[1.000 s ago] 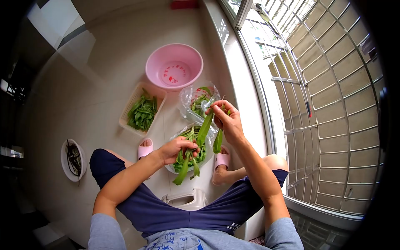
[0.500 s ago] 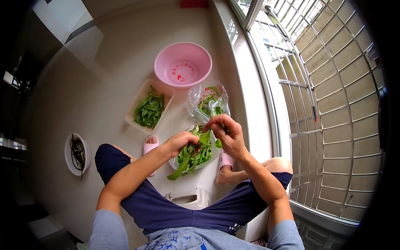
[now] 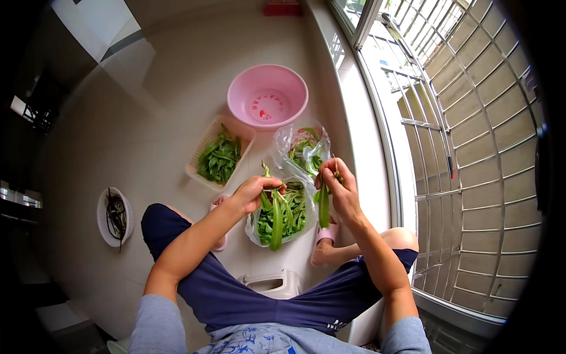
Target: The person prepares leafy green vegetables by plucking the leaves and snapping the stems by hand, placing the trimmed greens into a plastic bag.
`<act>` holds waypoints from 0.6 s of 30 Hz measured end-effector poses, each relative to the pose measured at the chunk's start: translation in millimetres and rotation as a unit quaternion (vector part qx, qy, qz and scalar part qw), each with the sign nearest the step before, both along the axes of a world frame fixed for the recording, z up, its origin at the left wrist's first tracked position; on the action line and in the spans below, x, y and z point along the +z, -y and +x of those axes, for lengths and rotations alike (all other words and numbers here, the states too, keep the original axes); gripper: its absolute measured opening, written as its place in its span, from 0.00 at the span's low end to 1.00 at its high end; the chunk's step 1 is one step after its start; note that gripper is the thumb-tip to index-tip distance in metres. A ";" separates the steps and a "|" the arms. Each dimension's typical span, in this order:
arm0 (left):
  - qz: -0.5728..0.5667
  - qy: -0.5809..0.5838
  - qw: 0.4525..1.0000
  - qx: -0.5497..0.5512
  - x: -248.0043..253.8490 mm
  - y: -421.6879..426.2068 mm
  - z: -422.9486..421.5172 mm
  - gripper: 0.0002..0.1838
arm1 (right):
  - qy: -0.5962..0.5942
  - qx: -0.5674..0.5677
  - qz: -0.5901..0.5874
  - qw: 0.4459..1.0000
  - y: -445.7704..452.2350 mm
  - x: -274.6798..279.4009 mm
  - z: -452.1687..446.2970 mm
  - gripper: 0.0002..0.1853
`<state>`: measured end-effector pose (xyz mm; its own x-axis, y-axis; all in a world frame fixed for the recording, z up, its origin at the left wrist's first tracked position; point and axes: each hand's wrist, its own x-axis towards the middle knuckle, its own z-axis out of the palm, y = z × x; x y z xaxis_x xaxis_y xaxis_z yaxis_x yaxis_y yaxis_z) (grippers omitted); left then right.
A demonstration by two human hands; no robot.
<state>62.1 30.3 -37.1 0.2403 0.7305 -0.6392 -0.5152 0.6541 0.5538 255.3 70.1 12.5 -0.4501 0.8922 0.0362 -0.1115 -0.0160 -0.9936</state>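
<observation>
My left hand is closed around a sprig of leafy greens, whose long leaves hang down. Opposite it, my right hand pinches more leafy greens, with one long leaf dangling below the fingers. Under and between both hands lies a clear plastic bag filled with greens. Just beyond my right hand, a second clear bag holds more greens. Part of each held bunch is hidden by my fingers.
A cream basket of leaves stands beyond my left hand, beside a pink basin. Far left is a white basket with dark strands. A grey stool shows between my legs. A ledge and window bars run along the right.
My hands have moved apart; the right one shifted right with a leaf now hanging from it. The greens in my left hand now hang straighter down. The view has shifted slightly.
</observation>
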 end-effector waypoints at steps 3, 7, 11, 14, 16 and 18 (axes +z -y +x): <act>0.008 0.040 0.999 0.003 5.5 -0.5 -3.1 0.07 | -0.016 0.007 -0.112 0.994 -2.6 -7.4 -3.6 0.05; 0.063 0.077 0.993 -0.059 17.2 1.4 -7.4 0.08 | 0.084 0.075 -0.185 0.976 -10.4 -15.2 -2.7 0.06; 0.089 0.110 0.988 -0.059 23.9 4.3 -6.8 0.07 | 0.145 0.217 -0.262 0.929 -2.7 -15.3 -14.4 0.06; 0.109 0.101 0.988 -0.049 27.0 6.2 -7.9 0.07 | 0.026 0.272 -0.357 0.893 2.7 -29.2 -18.4 0.06; 0.122 0.088 0.987 -0.049 27.4 6.7 -9.2 0.07 | 0.007 0.287 -0.379 0.880 2.9 -28.8 -19.1 0.05; 0.135 0.074 0.987 -0.048 26.3 6.9 -10.1 0.07 | -0.026 0.297 -0.413 0.861 4.1 -23.9 -20.0 0.05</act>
